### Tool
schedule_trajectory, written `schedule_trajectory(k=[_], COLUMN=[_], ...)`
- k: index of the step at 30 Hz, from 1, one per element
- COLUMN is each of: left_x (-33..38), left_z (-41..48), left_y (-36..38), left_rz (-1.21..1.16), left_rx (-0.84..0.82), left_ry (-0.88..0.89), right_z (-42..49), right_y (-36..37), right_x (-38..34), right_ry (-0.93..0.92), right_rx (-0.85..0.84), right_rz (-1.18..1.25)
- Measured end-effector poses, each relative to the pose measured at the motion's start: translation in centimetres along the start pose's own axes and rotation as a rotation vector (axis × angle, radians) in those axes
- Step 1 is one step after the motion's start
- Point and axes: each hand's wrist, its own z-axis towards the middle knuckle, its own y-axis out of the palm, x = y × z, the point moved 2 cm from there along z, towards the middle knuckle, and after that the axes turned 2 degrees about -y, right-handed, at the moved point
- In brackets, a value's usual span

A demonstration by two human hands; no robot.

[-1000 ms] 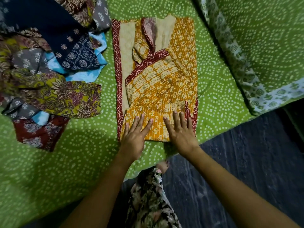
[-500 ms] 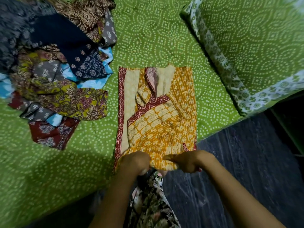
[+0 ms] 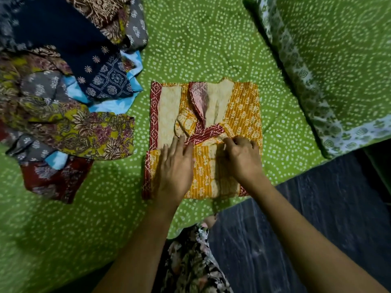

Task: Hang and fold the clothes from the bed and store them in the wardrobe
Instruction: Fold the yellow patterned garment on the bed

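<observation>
Folded away from the bed edge since the earlier frame: near hem of the yellow kurta [image 3: 243, 106], now doubled over its own middle, outline shortened from a long strip to something close to a square. Both grips carried forward with that hem, from the near edge to the new fold line.

Left grip [image 3: 173, 170]: released, fingers straight and flat on the doubled layer, pressing down its left half. Right grip [image 3: 241, 159]: fingers curled, pinching the leading edge of the folded layer just beside the red band [image 3: 207, 133] across the front.

Position of the kurta: flat on the green bed [image 3: 201, 39], near its edge, directly ahead of both grips; collar end farthest, folded end nearest. Long axis hard to call, width and depth looking about equal. Unsorted pile of clothes [image 3: 69, 98] well apart to the left; pillow [image 3: 338, 70] to the right; dark floor [image 3: 338, 197] below the bed edge.

Relation governing the coming move, as a judgement: uncovered collar half straight beyond the fingertips, so a further fold likely along the same near-to-far line, or else across from one side. Both grips already on the cloth, neither nearer; only the right holding an edge fit for lifting. Wardrobe out of view.
</observation>
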Motion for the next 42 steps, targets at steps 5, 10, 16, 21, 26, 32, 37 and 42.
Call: schedule_trajectory(k=[5,10,16,21,26,32,37,42], left_x=[-1.0,-1.9,-2.0,-2.9,-3.7,-2.4,-1.7,-2.4], left_z=[-0.5,0.5,0.9,0.7,-1.2,-3.4,-3.4,-4.6], left_y=[5.3,7.0,7.5,7.3,6.3,6.1,5.3,3.6], left_rz=[0.029,0.005,0.019,0.016,0.046,0.086,0.115,0.049], left_rx=[-0.135,-0.102,-0.118,-0.187,-0.194,-0.149,-0.282,-0.281], left_ry=[0.011,0.134,0.134,0.228,0.313,0.218,0.107,0.048], right_z=[-1.2,-1.4,-1.4,-1.9,-4.3,-4.0,-4.1,-5.2], right_y=[5.4,9.4,9.7,8.8,8.8,8.5,6.8,3.8], right_x=[-1.0,1.5,1.2,2.2,4.3,2.5,-0.5,-1.6], right_ry=[-0.170,-0.025,0.022,-0.144,-0.458,-0.364,-0.195,-0.185], right_rx=[0.095,-0.019,-0.031,-0.105,-0.159,-0.179,-0.358,-0.510], right_rz=[0.043,-0.028,-0.002,0.027,-0.151,-0.284,-0.200,-0.024])
